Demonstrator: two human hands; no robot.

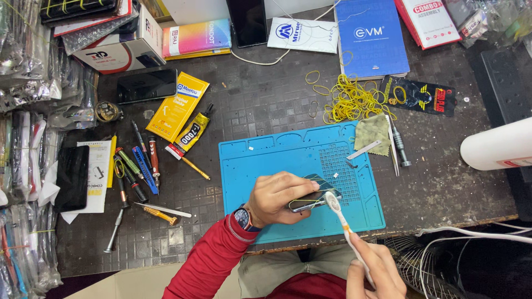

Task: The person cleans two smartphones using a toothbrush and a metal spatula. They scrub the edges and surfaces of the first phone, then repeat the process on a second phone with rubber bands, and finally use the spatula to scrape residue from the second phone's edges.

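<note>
Left hand (pixel 275 197): mine, closed around a smartphone (pixel 311 199), fingers curled over the top edge and thumb underneath, holding it tilted just above the mat.
Right hand (pixel 377 268): closed on the handle of a white toothbrush (pixel 339 213), down near the bottom edge of the shot.
Brush head: sitting right on the phone's right end, touching it.
Smartphone: glossy side up, over the lower middle of the blue repair mat (pixel 260 166), near the gridded part.
Desk (pixel 249 99): dark and pretty scuffed, mat sits at the front edge.
Left of mat: a bunch of screwdrivers (pixel 136 166), a tube of glue (pixel 191 135) and a yellow packet (pixel 177 105), all lying flat.
Above the mat: pile of yellow rubber bands (pixel 352 99), partly touching a greenish cloth (pixel 372 133) at the mat's top right corner.
Next to the cloth: tweezers (pixel 392 147) and a small metal driver (pixel 400 145), just off the mat.
Far side: blue notebook (pixel 370 36), a dark phone (pixel 147 84) lying face up, a few boxes.
Sleeve: red, with a watch (pixel 243 217) on my left wrist.
</note>
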